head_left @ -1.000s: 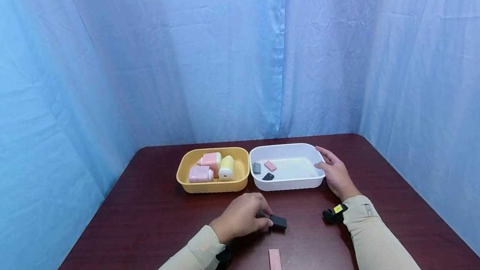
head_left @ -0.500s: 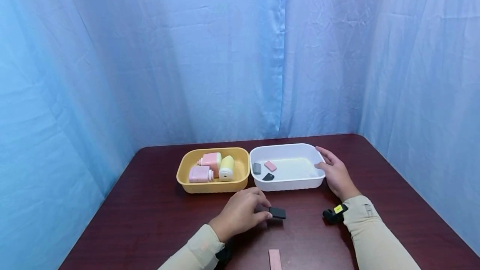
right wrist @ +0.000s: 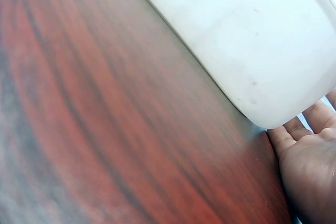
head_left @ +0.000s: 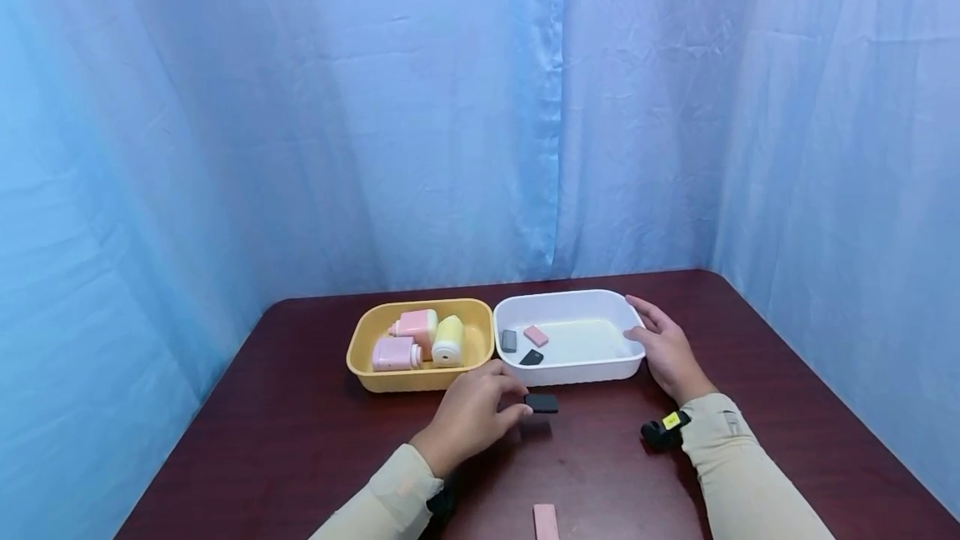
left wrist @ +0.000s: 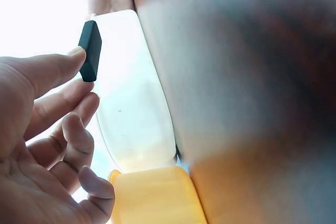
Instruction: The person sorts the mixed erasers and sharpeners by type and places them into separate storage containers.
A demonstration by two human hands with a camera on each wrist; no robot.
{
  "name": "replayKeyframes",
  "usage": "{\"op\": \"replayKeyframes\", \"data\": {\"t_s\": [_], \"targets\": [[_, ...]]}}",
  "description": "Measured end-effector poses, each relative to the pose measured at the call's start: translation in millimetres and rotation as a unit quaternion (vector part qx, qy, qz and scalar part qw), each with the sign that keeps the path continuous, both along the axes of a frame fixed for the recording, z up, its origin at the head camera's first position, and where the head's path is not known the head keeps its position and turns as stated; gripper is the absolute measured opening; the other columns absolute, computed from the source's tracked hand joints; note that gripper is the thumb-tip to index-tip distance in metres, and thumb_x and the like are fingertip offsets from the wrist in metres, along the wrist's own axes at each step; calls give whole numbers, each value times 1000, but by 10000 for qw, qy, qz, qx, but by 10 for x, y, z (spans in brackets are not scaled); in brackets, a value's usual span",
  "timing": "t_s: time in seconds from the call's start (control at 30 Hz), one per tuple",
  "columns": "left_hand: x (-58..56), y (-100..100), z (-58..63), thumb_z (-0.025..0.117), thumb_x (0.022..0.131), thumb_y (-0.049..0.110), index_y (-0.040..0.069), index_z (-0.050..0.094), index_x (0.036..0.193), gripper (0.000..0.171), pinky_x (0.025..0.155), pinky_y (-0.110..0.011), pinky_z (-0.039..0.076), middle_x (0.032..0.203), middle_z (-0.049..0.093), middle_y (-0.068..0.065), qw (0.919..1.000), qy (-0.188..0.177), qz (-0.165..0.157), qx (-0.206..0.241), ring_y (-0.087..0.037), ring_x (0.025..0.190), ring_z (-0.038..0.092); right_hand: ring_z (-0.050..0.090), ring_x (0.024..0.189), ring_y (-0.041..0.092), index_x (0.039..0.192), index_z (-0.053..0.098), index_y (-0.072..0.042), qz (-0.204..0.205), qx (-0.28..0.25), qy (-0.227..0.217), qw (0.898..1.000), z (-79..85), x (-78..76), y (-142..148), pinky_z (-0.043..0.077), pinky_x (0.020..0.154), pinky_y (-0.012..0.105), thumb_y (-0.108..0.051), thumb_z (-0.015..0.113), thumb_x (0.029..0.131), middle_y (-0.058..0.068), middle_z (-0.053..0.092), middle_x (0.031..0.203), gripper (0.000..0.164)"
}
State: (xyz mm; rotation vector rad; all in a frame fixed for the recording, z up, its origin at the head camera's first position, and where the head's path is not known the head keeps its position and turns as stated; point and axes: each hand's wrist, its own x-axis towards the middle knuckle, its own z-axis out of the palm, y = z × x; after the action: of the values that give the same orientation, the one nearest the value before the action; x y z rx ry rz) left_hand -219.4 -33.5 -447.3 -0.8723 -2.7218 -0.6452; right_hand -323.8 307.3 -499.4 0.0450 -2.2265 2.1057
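Observation:
My left hand (head_left: 471, 415) pinches a small black rectangular block (head_left: 542, 403) between thumb and fingertips, raised over the table just in front of the two bins. In the left wrist view the block (left wrist: 91, 51) is tilted up on end, and the other fingers are loosely curled below it. At the right end of the white bin (head_left: 570, 373), my right hand (head_left: 672, 361) holds the rim, thumb over the inside and fingers along the outer wall. Inside that bin lie a grey block (head_left: 509, 342), a pink block (head_left: 536, 336) and a black piece (head_left: 532, 357).
Touching the white bin on its left is a yellow bin (head_left: 367, 377) with a purple bottle (head_left: 396, 353), a pink one (head_left: 415, 326) and a yellow one (head_left: 448, 342). A pink strip (head_left: 546, 522) lies at the near edge of the dark red table (head_left: 300, 440). Blue curtains hang behind.
My left hand has lifted the black block off the table and carried it forward toward the white bin. The right hand stays on the bin's rim. The head view has shifted slightly.

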Motion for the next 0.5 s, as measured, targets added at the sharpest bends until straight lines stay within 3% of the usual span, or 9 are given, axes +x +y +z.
{"op": "replayKeyframes", "data": {"t_s": [0.5], "targets": [[-107, 25, 124, 82, 90, 35, 19, 82, 106, 23, 84, -25, 57, 104, 70, 4, 9990, 85, 286, 339, -13, 95, 66, 33, 154, 30, 163, 31, -13, -62, 76, -25, 9999, -2, 10, -14, 47, 94, 10, 0, 51, 100, 12, 30, 169, 67]]}}
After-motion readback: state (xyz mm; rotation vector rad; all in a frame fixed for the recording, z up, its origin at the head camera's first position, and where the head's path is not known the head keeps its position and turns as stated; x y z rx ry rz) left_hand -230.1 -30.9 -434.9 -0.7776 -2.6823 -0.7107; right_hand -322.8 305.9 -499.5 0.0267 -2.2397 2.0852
